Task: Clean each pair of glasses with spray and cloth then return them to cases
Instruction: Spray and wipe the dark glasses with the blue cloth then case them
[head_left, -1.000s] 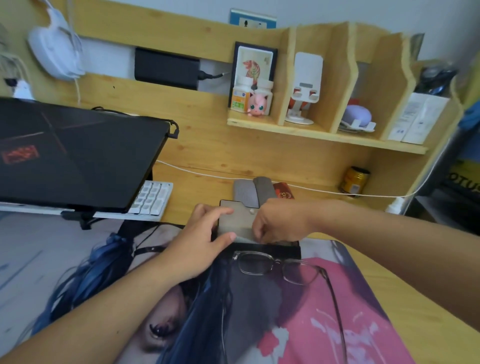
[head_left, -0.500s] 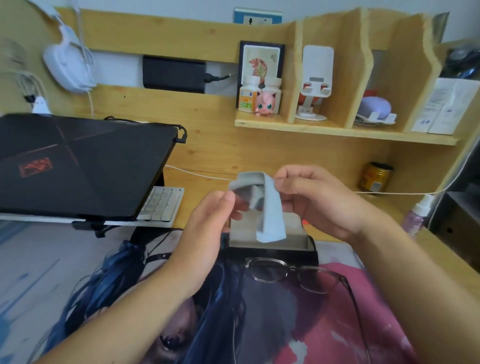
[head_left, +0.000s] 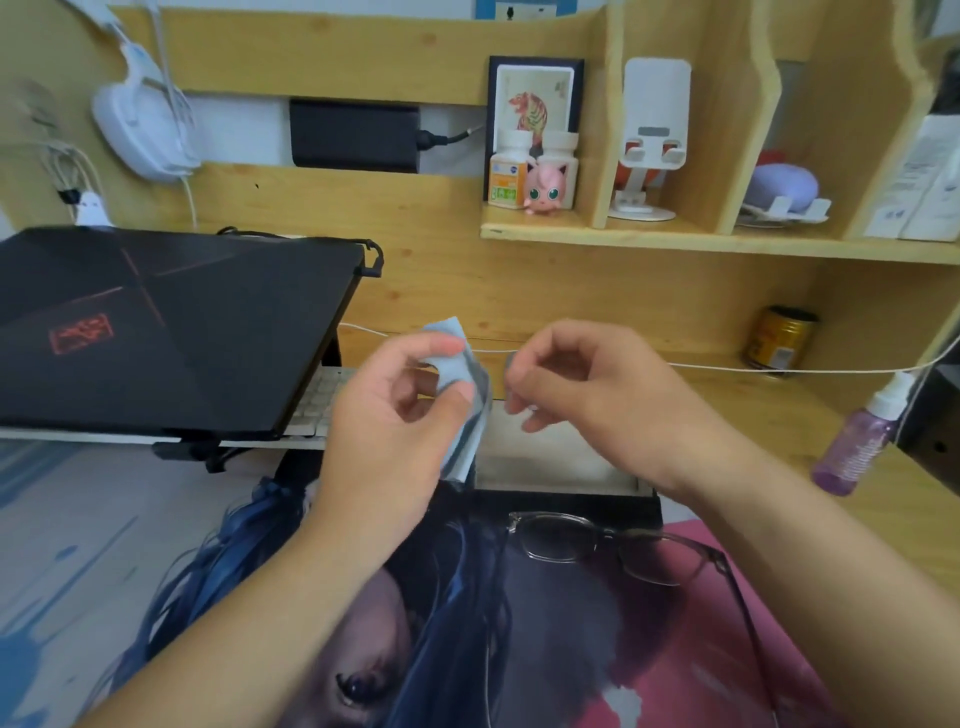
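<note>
My left hand (head_left: 395, 415) pinches a light blue cloth (head_left: 460, 379) that hangs down from its fingers above the open glasses case (head_left: 561, 467). My right hand (head_left: 576, 379) is beside it with curled fingers, and its fingertips pinch what looks like a small corner of the cloth. The case has a beige lining and a black shell. A pair of clear-framed glasses (head_left: 597, 545) lies unfolded on the printed desk mat (head_left: 519, 649), just in front of the case. A purple spray bottle (head_left: 857, 441) stands on the desk at the right.
A closed black laptop (head_left: 156, 332) sits on a stand at the left, over a white keyboard (head_left: 317, 405). A white cable (head_left: 727, 369) runs along the wooden back panel. A gold tin (head_left: 782, 340) stands under the shelf (head_left: 727, 241).
Both hands lifted the cloth out of the case, which now lies open. The hands have since drawn apart, with the cloth hanging mostly from my left hand.
</note>
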